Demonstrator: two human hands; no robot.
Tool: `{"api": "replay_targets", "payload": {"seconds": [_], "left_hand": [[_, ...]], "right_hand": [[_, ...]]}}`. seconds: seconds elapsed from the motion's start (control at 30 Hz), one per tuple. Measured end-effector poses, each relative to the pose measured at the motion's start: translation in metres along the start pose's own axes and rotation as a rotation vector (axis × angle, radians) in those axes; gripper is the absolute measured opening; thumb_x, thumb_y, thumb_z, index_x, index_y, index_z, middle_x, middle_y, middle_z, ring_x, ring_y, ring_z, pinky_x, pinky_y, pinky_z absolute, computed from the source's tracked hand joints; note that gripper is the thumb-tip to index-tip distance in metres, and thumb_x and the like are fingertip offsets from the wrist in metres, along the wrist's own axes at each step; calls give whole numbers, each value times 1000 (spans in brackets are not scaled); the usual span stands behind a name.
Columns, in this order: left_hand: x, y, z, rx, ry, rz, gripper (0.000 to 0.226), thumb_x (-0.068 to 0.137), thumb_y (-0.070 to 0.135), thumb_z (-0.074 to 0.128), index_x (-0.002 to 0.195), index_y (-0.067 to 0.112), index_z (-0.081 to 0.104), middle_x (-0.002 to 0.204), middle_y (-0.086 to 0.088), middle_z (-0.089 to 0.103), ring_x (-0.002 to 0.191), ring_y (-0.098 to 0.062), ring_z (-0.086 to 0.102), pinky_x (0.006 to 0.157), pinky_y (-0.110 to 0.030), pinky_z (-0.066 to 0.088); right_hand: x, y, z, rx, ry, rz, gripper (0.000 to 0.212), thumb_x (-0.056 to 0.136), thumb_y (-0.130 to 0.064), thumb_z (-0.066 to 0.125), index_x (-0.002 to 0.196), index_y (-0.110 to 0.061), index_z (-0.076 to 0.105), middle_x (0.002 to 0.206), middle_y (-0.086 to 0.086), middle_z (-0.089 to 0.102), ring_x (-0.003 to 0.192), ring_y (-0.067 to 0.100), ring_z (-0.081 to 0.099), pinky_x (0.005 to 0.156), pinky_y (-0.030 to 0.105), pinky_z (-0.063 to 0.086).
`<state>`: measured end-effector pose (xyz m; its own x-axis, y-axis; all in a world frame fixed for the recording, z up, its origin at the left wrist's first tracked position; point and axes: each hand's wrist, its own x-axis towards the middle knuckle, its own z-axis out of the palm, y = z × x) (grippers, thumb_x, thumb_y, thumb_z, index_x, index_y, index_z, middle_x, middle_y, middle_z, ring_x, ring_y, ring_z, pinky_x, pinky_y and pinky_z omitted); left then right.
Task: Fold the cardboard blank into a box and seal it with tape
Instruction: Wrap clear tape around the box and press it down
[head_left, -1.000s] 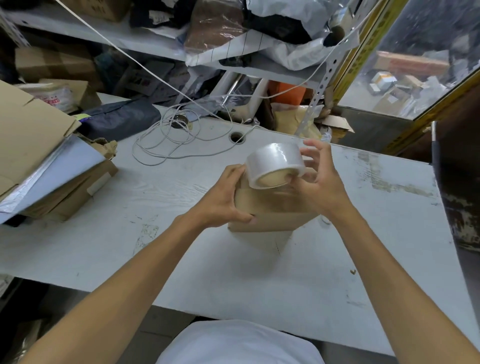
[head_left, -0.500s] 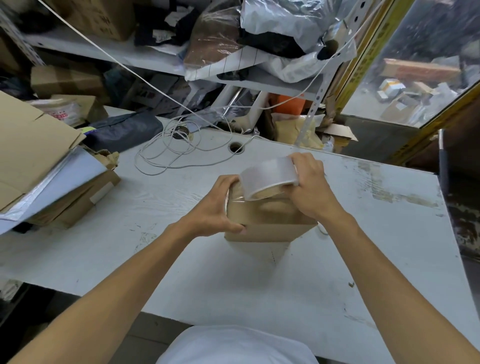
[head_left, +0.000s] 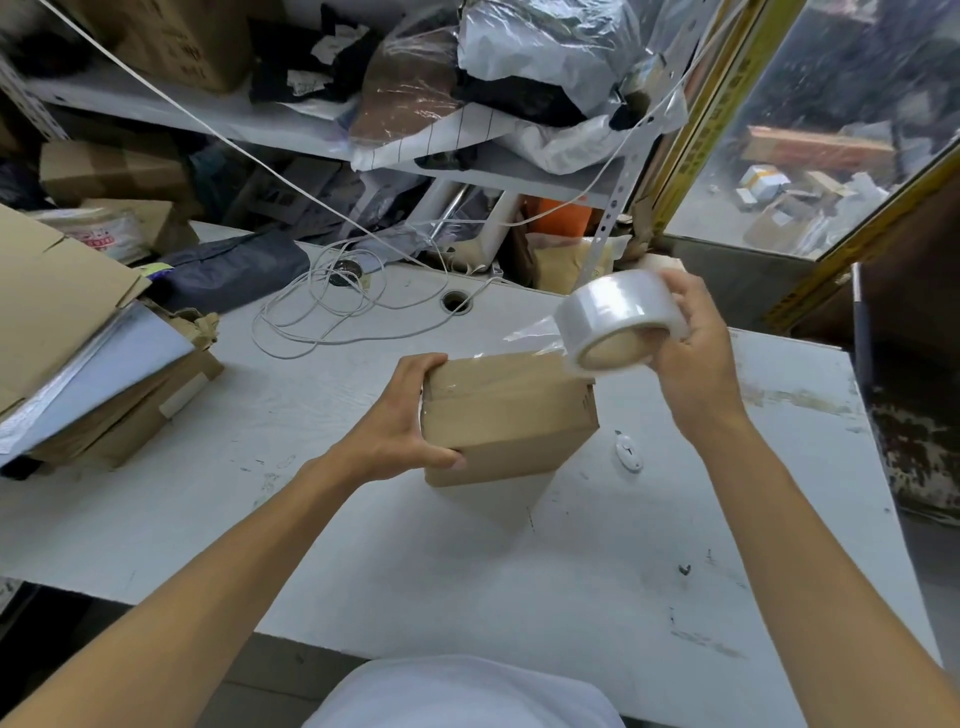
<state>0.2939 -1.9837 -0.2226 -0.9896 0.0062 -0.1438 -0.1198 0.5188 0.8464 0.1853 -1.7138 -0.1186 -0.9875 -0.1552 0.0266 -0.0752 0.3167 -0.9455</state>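
Cardboard box (head_left: 511, 415) sits closed at frame center on the white desk (head_left: 467, 571), brown, with clear tape already shining along its left top edge. Desk first: biggest thing here, its near edge runs across the lower frame, its right edge drops off at far right beside a dark rusty panel. Bare desk surface in front of the box and to its right; that is the free room. Left side is crowded: a stack of flat cardboard blanks (head_left: 62, 332) overhangs the left part of the desk, well apart from the box. Coiled white cable (head_left: 332, 312) lies behind the box toward upper center, near a round grommet hole (head_left: 455, 301). Left hand (head_left: 400, 415) grips the box's left end, fingers wrapped over the top edge, thumb on the near face. Right hand (head_left: 691, 353) is raised right of center, fingers clamped around the clear tape roll (head_left: 613, 322). A stretched strip of tape (head_left: 530, 332) runs from the roll down to the box's far top edge. Small white object (head_left: 629, 451) lies on the desk just right of the box; can't tell what it is.
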Motion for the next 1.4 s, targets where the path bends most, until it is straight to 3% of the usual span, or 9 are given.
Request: {"api": "replay_targets", "payload": {"seconds": [0.1,0.17,0.27,0.5,0.83,0.97,1.17,1.27,1.4], "left_hand": [[0,2,-2,13,-4,4,111,54,30,90,145,29,27,131,20,29,122,-10,39,98,-24,45],[0,3,-1,26,-7,5,111,55,30,91,145,30,26,132,19,29,123,-11,40,97,-25,45],[0,4,-1,36,-7,8,112,57,29,92,146,29,24,134,17,28,122,-10,39,98,-24,43],[-1,4,5,-30,-10,-29,121,58,31,91,151,29,14,136,20,22,126,-13,36,99,-26,42],[0,2,16,-280,-53,-111,154,42,49,91,151,38,-17,154,25,-5,142,3,7,100,-4,23],[0,4,17,-286,-63,-118,154,42,47,91,152,37,-16,151,25,-3,129,17,22,89,7,28],[0,6,13,-231,-73,-88,146,44,49,92,150,50,-8,150,20,4,139,-11,20,107,-27,31],[2,7,10,-154,-99,-97,146,49,42,94,153,42,-9,152,17,5,138,-13,21,111,-33,32],[5,9,5,-55,-142,-122,147,60,25,94,154,37,-18,152,12,5,136,-15,19,111,-35,33]], "right_hand": [[-1,10,10,350,29,202,38,89,-24,65,123,-35,53,122,-6,57,116,18,55,90,52,54],[-5,25,16,495,30,325,53,83,-24,64,135,-23,52,123,2,61,122,31,56,94,61,49],[-12,40,20,608,15,391,62,78,-25,61,138,-14,50,120,7,65,119,33,59,87,58,51],[-13,47,25,585,41,336,22,103,-12,45,117,-13,62,108,5,70,108,28,63,95,50,51],[-23,46,30,519,14,360,18,102,-11,49,111,-17,63,109,5,69,106,22,65,90,41,54],[-23,44,34,534,23,371,14,101,-20,52,108,-17,64,108,4,69,108,25,63,86,39,53],[-24,39,32,558,-4,371,59,61,-62,76,106,-23,66,105,-2,73,111,23,66,89,39,57],[-24,40,30,598,15,380,26,91,-42,58,107,-23,64,109,0,70,120,28,60,99,46,50],[-23,43,31,586,4,391,22,97,-37,51,109,-22,63,110,1,69,115,26,61,98,43,49]]}}
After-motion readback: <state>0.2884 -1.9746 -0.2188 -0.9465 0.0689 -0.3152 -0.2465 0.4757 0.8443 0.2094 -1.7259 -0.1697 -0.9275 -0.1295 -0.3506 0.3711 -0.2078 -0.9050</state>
